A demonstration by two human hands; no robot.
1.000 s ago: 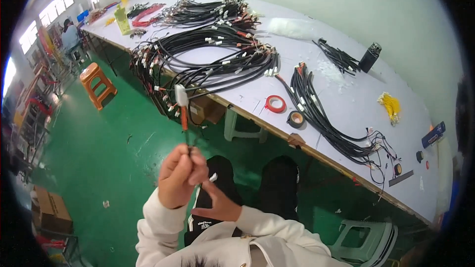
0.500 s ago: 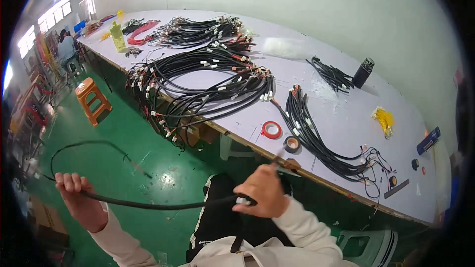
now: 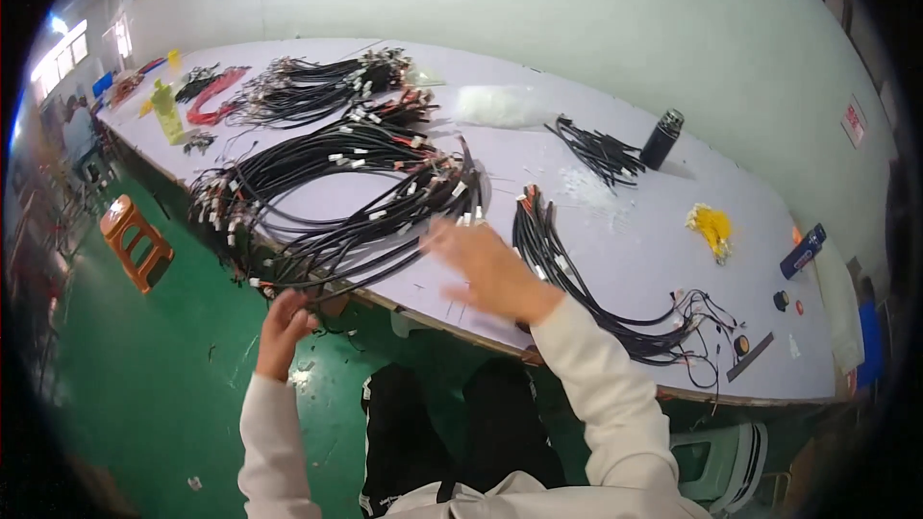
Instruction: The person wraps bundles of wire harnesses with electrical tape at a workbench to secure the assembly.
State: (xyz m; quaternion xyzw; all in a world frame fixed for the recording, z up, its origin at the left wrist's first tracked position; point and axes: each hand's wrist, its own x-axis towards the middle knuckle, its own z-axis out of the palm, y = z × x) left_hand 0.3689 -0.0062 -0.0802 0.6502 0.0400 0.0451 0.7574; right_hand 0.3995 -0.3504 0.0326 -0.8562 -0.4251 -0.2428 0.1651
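On the table lies a large looped pile of black cable harnesses (image 3: 317, 149) with white connectors along it. My right hand (image 3: 495, 274), blurred by motion, is over the table's near edge beside the right end of this pile. Its fingers look stretched out, and no cable shows in them. Below the pile's near edge is my left hand (image 3: 281, 332), thumb apart from the fingers and nothing visible in its grasp. A separate bundle of black cables (image 3: 577, 293) curves along the table to the right of my right hand, partly hidden by that arm.
Farther back are another cable heap (image 3: 317, 86), a clear plastic bag (image 3: 500, 106), short black tubes (image 3: 601, 149) and a dark flask (image 3: 662, 139). Yellow parts (image 3: 711, 231), a blue box (image 3: 804, 250) and a ruler (image 3: 750, 356) lie right. An orange stool (image 3: 137, 240) stands on the floor at left.
The black cable stretched between both hands has left them. My left hand moved right and up toward the pile, and my right hand rose over the table. The view shifted rightward.
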